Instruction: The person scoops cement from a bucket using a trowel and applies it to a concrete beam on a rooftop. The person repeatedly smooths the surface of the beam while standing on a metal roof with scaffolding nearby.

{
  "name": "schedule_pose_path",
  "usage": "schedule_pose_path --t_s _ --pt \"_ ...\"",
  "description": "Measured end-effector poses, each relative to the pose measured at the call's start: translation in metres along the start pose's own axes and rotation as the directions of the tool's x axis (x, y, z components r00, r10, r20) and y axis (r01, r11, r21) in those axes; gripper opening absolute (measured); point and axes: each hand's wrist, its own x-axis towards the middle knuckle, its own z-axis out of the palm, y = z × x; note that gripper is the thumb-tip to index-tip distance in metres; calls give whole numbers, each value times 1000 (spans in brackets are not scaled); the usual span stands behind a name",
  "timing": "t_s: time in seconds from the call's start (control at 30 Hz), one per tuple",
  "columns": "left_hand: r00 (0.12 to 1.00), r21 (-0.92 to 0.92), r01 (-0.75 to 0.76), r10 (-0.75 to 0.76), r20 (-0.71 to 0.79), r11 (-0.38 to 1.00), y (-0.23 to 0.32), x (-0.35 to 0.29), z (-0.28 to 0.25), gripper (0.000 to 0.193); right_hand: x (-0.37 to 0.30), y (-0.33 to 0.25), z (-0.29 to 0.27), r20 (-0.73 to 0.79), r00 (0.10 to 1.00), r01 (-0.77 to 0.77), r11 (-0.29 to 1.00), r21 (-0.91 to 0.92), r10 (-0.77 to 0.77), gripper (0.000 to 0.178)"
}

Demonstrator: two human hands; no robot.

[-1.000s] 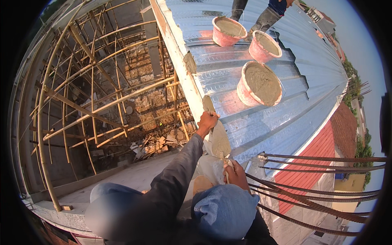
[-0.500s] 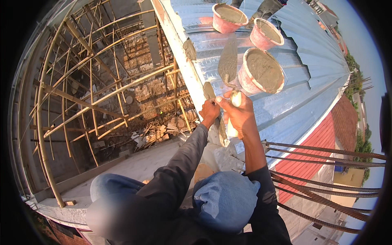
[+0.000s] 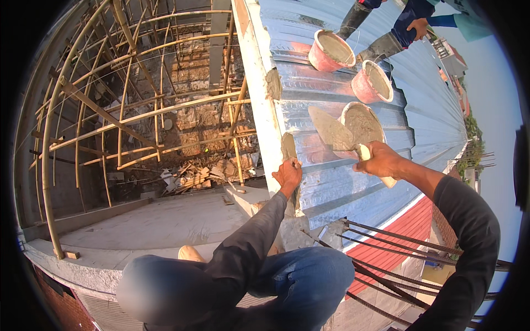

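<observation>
Buckets (image 3: 318, 58): 3 | trowel (image 3: 333, 131): 1, clamped in right grip (image 3: 382, 160) | left grip (image 3: 288, 175): unclear

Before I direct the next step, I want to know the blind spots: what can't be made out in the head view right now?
All in the head view:
1. Whether the left hand grips anything: its curled fingers hide it.
2. Middle of the trowel handle: covered by the right hand.
3. Near side of the closest bucket: partly behind trowel and right hand.
4. Head of the co-worker: cut off by the top edge.
</observation>
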Motion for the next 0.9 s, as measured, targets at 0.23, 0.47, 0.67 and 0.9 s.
schedule_pose_path --t_s 0.23,0.47,0.67,0.9 --pt "1000 91 12 -12 5 996 14 -6 -6 10 -138 96 20 365 723 -685 678 266 587 63" --pt "1000 217 22 -24 6 976 24 2 -21 15 -190 74 -19 457 656 -621 773 -126 601 58" --pt "977 268 193 -209 32 944 41 0 -22 21 -228 116 -41 445 671 -586 792 -174 594 57" --pt "954 268 294 -301 -19 917 49 1 -18 25 -242 138 -72 403 719 -563 815 -141 567 54"
